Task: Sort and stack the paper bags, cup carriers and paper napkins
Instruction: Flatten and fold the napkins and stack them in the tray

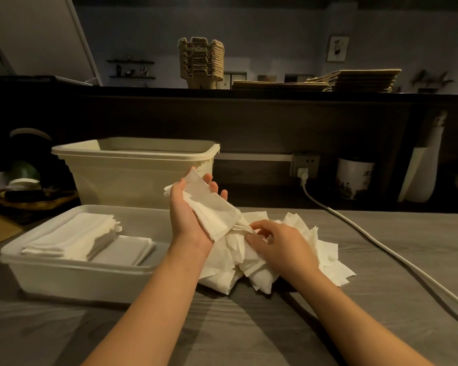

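Head view: a small sheaf of folded white paper napkins [212,207] is gripped in the left hand [185,215], thumb across and fingers curled beneath, above the middle of the grey wood-grain tabletop [222,326]. 1 sheet is pinched by the right hand [278,247] from the loose white napkin heap [315,244] toward the far edge. Light, limp and easily torn, each sheet is best taken by its folded edge.
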The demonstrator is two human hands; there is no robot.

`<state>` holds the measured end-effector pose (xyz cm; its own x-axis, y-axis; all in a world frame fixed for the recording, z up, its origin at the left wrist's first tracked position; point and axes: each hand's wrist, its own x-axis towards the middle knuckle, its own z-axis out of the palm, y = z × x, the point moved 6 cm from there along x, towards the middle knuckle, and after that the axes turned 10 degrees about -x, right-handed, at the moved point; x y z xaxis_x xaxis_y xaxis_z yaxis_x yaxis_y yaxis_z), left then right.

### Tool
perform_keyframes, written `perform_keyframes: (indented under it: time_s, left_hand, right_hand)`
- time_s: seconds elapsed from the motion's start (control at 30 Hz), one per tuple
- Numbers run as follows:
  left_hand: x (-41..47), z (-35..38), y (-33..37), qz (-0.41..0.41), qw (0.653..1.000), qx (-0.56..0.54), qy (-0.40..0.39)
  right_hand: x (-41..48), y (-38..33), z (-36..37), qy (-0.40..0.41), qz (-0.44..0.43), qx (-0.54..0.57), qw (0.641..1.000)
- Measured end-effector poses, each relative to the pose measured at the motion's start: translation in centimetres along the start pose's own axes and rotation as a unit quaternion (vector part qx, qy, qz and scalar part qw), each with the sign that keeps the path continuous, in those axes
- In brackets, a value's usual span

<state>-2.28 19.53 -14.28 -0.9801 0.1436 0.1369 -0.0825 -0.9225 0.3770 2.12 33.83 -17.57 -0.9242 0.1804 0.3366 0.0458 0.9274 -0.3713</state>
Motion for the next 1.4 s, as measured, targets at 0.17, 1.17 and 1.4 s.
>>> perform_keyframes:
  time_s: [0.17,1.17,1.4]
  left_hand:
    - [0.0,-0.1,-0.1,-0.005,1.000,0.008,0.000]
    - [-1.3,-0.6,-5.3,-0.237,0.944,0.225,-0.047]
    - [-0.6,-0.9,-5.8,-0.242,0.950,0.185,-0.069]
  right_hand:
    - [-0.1,0.2,-0.5,0.024,0.036,0.052,0.998]
    - [-1.0,-0.3,-3.0,0.055,0.017,0.590,0.806]
    - [-1.1,-0.9,-3.0,-0.008,0.006,0.637,0.770]
